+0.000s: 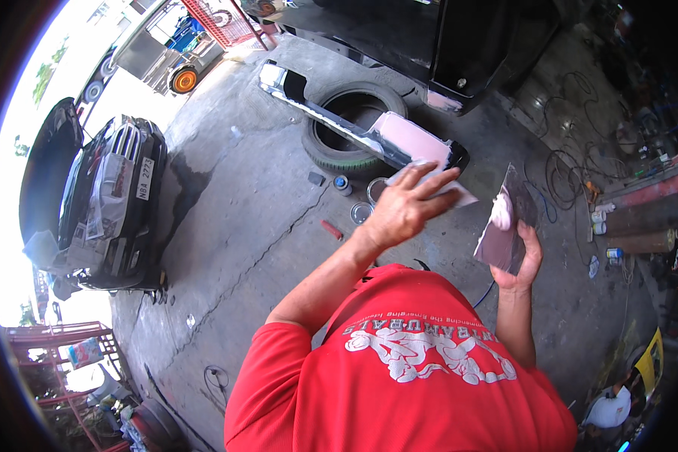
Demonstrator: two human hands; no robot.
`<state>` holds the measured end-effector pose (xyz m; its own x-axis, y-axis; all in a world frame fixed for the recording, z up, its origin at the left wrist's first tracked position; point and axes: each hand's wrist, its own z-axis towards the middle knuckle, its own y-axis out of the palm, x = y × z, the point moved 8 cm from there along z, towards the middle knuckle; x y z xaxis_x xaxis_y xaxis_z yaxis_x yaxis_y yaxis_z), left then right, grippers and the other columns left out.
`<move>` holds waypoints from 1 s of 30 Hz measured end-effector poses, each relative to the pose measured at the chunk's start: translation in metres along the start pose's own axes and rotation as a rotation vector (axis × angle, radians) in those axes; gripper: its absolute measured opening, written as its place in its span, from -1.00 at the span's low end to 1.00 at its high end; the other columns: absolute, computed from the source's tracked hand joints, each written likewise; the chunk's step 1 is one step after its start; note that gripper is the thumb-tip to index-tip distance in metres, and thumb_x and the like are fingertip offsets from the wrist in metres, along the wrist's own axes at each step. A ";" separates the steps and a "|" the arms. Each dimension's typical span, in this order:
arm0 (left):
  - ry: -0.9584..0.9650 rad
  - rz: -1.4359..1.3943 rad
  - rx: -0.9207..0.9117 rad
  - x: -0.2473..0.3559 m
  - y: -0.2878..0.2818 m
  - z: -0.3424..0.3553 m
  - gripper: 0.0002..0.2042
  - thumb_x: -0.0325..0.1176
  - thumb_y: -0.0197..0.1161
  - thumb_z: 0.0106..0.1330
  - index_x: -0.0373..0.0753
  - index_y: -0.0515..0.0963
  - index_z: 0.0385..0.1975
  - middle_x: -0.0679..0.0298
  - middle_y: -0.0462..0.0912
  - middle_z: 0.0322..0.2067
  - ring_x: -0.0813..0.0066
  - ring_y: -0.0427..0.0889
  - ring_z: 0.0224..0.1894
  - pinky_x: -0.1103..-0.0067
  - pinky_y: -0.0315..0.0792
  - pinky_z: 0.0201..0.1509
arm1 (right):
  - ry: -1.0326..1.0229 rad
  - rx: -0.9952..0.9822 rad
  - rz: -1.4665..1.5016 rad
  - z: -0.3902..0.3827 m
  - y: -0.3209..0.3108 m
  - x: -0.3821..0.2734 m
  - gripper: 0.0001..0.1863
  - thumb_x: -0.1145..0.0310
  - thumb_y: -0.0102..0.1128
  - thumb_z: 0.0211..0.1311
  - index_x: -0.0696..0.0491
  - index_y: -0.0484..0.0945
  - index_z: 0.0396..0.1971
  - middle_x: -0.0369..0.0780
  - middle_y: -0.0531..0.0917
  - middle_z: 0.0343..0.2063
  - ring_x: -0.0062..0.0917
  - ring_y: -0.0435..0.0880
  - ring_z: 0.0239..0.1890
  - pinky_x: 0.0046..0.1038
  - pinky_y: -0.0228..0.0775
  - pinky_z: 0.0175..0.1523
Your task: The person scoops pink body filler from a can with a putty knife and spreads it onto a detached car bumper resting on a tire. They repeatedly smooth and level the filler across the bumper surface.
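My left hand (401, 215) grips a pale, thin, flat spreader (463, 197) over the right end of a long black car part. That bumper-like part (339, 124) lies across a loose tyre (325, 154) and carries a broad patch of smooth pink filler (414, 138). Fingers hide much of the spreader. To the right, my right hand (521, 260) holds up a thin, glossy mixing sheet (497, 245) by its lower edge. A whitish-pink lump of filler (501, 211) sits on that sheet. The sheet and the spreader are apart.
On the cracked concrete floor (241, 218) near the tyre are a blue-topped can (342, 185), a round tin (361, 213), a dark block (316, 178) and a red strip (331, 229). Black vehicles stand ahead and left. Hoses (572, 169) coil at right; a person (609, 407) is lower right.
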<state>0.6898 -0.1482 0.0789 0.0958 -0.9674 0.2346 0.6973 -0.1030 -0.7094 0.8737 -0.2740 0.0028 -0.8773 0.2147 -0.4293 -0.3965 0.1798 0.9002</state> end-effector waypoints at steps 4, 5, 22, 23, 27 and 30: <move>-0.202 -0.159 0.121 -0.047 -0.023 -0.026 -0.45 -0.57 0.35 0.14 -0.17 0.76 0.22 0.13 0.73 0.32 -0.01 0.69 0.33 0.22 0.63 0.41 | -0.199 0.268 -0.676 -0.008 -0.004 -0.006 -0.50 0.36 0.27 0.60 0.30 0.55 0.39 -0.07 0.73 0.23 -0.33 0.76 0.26 -0.24 0.59 0.39; -0.222 -0.173 0.160 -0.048 -0.027 -0.027 -0.45 -0.56 0.37 0.10 -0.16 0.77 0.19 0.19 0.78 0.24 -0.01 0.70 0.31 0.23 0.63 0.41 | -0.166 0.207 -0.750 -0.002 0.002 0.006 -0.50 0.32 0.28 0.62 0.31 0.56 0.38 -0.06 0.74 0.23 -0.35 0.75 0.25 -0.26 0.59 0.37; 0.078 -0.828 0.070 -0.025 -0.068 -0.053 -0.36 -0.29 0.40 0.23 -0.18 0.67 0.40 -0.01 0.70 0.36 -0.15 0.67 0.39 -0.12 0.42 0.57 | 0.035 0.424 -0.055 0.018 -0.008 0.105 -0.69 0.34 0.32 0.55 0.17 0.74 0.14 -0.16 0.86 0.01 -0.34 0.88 0.01 -0.25 0.72 0.18; 0.091 -0.741 0.055 -0.027 -0.059 -0.055 -0.36 -0.31 0.40 0.21 -0.15 0.68 0.40 -0.01 0.67 0.38 -0.15 0.64 0.42 -0.14 0.42 0.57 | 0.022 0.408 -0.008 0.015 -0.005 0.113 -0.67 0.32 0.31 0.55 0.18 0.73 0.15 -0.13 0.85 0.03 -0.31 0.88 0.03 -0.22 0.71 0.20; -0.075 -0.457 -0.171 -0.076 0.003 -0.088 -0.34 -0.51 0.33 0.16 -0.09 0.71 0.38 0.08 0.65 0.41 -0.11 0.60 0.44 0.01 0.49 0.54 | -0.049 0.426 -0.079 -0.010 0.002 0.114 -0.61 0.31 0.26 0.52 0.21 0.70 0.20 -0.07 0.82 0.11 -0.24 0.83 0.16 -0.12 0.66 0.33; -0.163 -0.357 -0.243 -0.106 0.026 -0.116 -0.37 -0.62 0.27 0.19 -0.11 0.73 0.34 0.11 0.69 0.36 -0.08 0.67 0.35 0.16 0.60 0.44 | -0.256 0.469 -0.354 -0.021 -0.004 0.090 -0.59 0.39 0.30 0.48 0.21 0.67 0.25 -0.13 0.80 0.12 -0.31 0.82 0.17 -0.20 0.66 0.31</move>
<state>0.6154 -0.0750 -0.0417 0.0041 -0.8144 0.5802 0.5218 -0.4933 -0.6960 0.7907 -0.2759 -0.0381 -0.5995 0.2770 -0.7509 -0.4392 0.6704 0.5980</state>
